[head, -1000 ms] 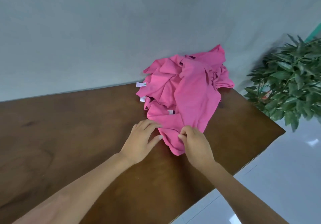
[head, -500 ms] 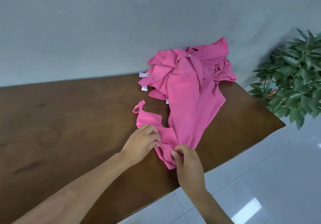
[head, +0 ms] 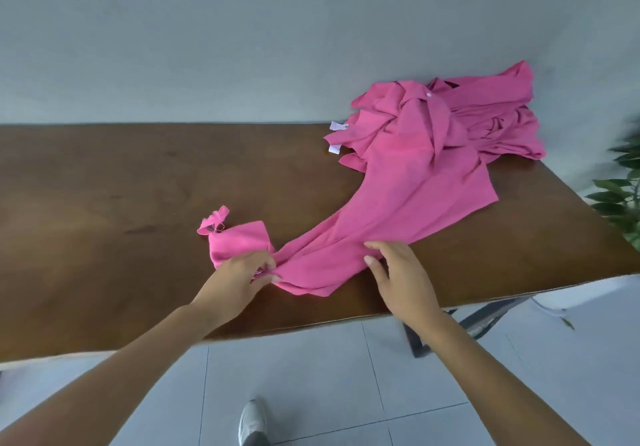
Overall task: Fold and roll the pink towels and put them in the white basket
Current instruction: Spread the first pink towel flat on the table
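One pink towel [head: 391, 210] lies stretched across the brown table [head: 121, 182], from the near edge up to a heap of pink towels [head: 485, 116] at the far right corner. My left hand [head: 239, 276] pinches the towel's near end, where a corner with a small loop [head: 214, 224] sticks out to the left. To the right, my right hand [head: 398, 272] rests on the same towel's near edge with its fingers straight and spread. No white basket is in view.
The table stands against a grey wall. Green plant leaves [head: 620, 196] show past its right edge. Below the near edge are white floor tiles, a dark table leg [head: 460, 328] and my shoe [head: 252, 425].
The towel has been drawn out of the heap toward the near left. My right hand has let go of its pinch and now lies flat on the towel. The view shifted left.
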A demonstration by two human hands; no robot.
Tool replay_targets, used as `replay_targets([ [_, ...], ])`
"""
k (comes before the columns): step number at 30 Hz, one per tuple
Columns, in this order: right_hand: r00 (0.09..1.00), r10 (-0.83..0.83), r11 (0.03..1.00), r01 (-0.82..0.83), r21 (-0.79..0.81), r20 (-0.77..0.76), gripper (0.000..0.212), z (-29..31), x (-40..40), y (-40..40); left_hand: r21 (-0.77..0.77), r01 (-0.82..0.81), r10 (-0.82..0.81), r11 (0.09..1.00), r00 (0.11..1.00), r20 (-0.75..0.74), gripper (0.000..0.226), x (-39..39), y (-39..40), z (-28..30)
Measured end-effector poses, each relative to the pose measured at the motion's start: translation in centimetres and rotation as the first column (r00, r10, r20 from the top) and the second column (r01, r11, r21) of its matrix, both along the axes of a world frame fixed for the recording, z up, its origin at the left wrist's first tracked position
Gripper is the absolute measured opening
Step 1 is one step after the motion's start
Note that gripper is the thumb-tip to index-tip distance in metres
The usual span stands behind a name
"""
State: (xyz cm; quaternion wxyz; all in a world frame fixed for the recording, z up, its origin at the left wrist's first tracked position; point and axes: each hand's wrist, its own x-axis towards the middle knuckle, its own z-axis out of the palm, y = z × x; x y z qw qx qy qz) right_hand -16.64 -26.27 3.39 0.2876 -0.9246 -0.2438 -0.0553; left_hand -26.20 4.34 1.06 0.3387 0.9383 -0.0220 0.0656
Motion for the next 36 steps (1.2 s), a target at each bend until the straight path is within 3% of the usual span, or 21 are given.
replay_targets([
  [8,0.961,0.225,0.968,-0.202,-0.147,0.161,0.035,2.2,4.5,4.7,0.079,-0.281,0.283,0.956,0.959,-0.013,0.012,-8.4,3.9,0.5],
  [15,0.935,0.338,0.907,-0.294,-0.301,0.108,0.029,1.6,5.0,11.1,0.154,-0.417,0.423,0.896,0.906,-0.005,0.014,-14.7,8.7,0.6],
  [19,0.925,0.369,0.87,-0.309,-0.383,0.092,0.039,1.2,4.3,14.1,0.179,-0.47,0.48,0.865,0.877,-0.016,0.01,-17.2,12.9,0.9],
  [23,0.921,0.391,0.861,-0.361,-0.359,0.01,0.032,0.1,2.6,17.1,0.171,-0.525,0.533,0.834,0.846,-0.006,0.011,-19.3,17.9,0.7],
  [25,0.919,0.393,0.872,-0.361,-0.329,0.032,0.023,-0.4,1.4,18.8,0.185,-0.553,0.563,0.812,0.827,0.004,0.01,-20.1,20.7,0.7],
  [30,0.922,0.372,0.828,-0.279,-0.487,0.104,0.018,-0.9,-0.9,22.6,0.208,-0.569,0.587,0.795,0.809,-0.032,0.004,-22.4,29.0,0.7],
  [36,0.945,0.284,0.829,-0.157,-0.537,0.162,0.013,-1.0,-2.7,26.8,0.227,-0.59,0.611,0.775,0.791,-0.033,0.005,-24.0,37.5,0.7],
])
